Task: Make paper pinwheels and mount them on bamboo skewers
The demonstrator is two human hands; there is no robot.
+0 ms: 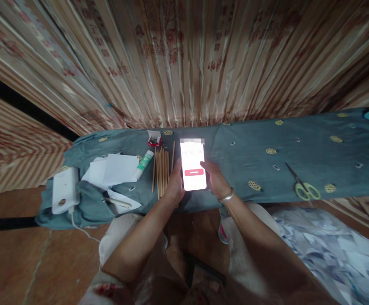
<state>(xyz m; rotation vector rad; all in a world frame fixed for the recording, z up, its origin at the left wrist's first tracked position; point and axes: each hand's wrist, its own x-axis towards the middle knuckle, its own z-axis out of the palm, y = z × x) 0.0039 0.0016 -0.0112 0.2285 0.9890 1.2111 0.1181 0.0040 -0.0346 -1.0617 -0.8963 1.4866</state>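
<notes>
A smartphone (193, 182) with a bright white screen and a red button is held upright between my two hands over the front of the table. Wrapped round its left edge is my left hand (175, 185). At its right edge my right hand (215, 178) grips it too, the thumb lying over the screen near the red button. Just left of the phone lie several thin wooden sticks (161, 171), side by side. A glue stick (143, 164) in white and green rests beside them, and a small red open box (154, 139) of tiny dark pieces sits behind.
White papers (119, 167) and a pen (118, 202) lie at the left, near a white corded device (65, 190). Green-handled scissors (305, 188) are at the right. A patterned curtain (184, 63) hangs behind the cloth-covered table (238, 156). A bag of paper scraps (334, 250) stands lower right.
</notes>
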